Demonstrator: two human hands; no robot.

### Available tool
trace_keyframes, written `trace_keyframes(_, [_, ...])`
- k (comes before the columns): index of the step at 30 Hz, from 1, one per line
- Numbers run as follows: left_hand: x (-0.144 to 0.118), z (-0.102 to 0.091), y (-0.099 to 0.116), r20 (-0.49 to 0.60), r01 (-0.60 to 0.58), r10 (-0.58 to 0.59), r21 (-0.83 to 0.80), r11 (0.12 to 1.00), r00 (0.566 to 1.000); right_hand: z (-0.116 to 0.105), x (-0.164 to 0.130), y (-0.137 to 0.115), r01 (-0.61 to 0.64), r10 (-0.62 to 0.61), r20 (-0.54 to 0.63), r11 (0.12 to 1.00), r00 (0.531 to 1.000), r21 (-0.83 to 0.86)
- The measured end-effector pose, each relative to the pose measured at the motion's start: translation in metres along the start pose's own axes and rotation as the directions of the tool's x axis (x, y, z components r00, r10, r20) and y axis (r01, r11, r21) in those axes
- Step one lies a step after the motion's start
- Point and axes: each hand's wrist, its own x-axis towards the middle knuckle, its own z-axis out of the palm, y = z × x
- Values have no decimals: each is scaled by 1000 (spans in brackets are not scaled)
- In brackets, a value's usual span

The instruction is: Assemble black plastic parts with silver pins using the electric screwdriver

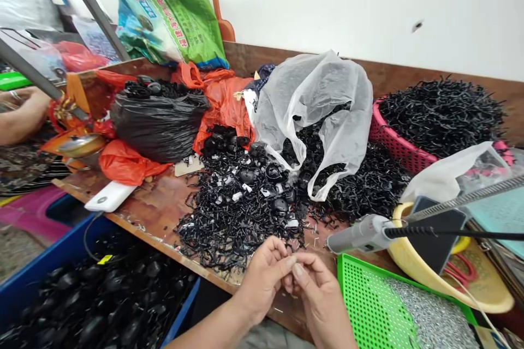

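Note:
My left hand (267, 272) and my right hand (314, 286) meet over the front edge of the wooden table (164, 207). Thumbs and fingertips of both are pinched together, touching each other. Whatever lies between the fingertips is too small or too hidden to name. Just beyond them spreads a heap of small black plastic pieces (229, 229), with several rounded black parts and white bits mixed in. To the right of my right hand, a grey electric screwdriver (360, 234) hangs from a coiled cable above a green perforated tray (358, 300) with many small metal screws (429, 311).
A blue bin (45, 256) of black parts stands below left. Behind the heap are a white plastic bag (319, 87), a black bag (159, 125) and a pink basket (401, 147) of black strips. A yellow basin (446, 278) is at right. Another person's arm (22, 114) shows at left.

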Motion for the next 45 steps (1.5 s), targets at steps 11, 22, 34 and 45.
trace_keyframes(11, [72,-82,123,153,67,500,916,-395,852,-4,4,21,216,-273,-148,923,950,-319])
trace_keyframes(22, [70,-86,108,252,-50,544,932,-359,800,10,2,6,146,-197,-159,948,967,-282])
trace_keyframes(34, [9,-36,50,-60,-17,49,446,895,997,9,39,-35,390,-397,116,731,910,-560])
trace_keyframes(45, [6,-45,38,-69,73,-53,329,941,996,3,34,-17,479,-401,289,542,870,-690])
